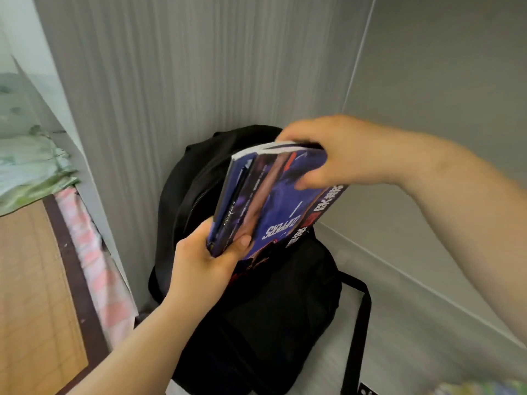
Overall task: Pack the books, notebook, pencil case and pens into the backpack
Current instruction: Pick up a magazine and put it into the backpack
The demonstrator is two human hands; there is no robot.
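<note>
**Fingers of the left hand (199,260) and the right hand (342,155) clamp the books (273,201) at the mouth of the backpack (271,323)**

At the far left lies a rumpled green quilt (31,163). Below it is a woven mat (31,280) with a dark border, and a pink checked cloth (91,252) hangs along the mat's edge. A grey ribbed wall panel (142,81) stands just to the right of these.

The left hand comes up from the lower left and grips the lower corner of the books. Its thumb (242,241) is pressed on the front cover and the other fingers are curled round the back, mostly hidden.

The black backpack stands upright on a pale surface in the corner of the walls, with its top open and a zip (196,203) running down the left side of the opening. The two blue-covered books are held together and tilted, with their tops leaning right. Their lower end dips into the dark opening; how deep it goes cannot be told. The front cover carries the word CLIPPERS, upside down to the camera.

The right hand reaches in from the right and clamps the upper end of the books, fingers over the top edge and thumb on the front cover.

A black strap (360,323) loops out from the backpack's right side onto the pale surface. Something colourful at the bottom right corner is too blurred to identify.
</note>
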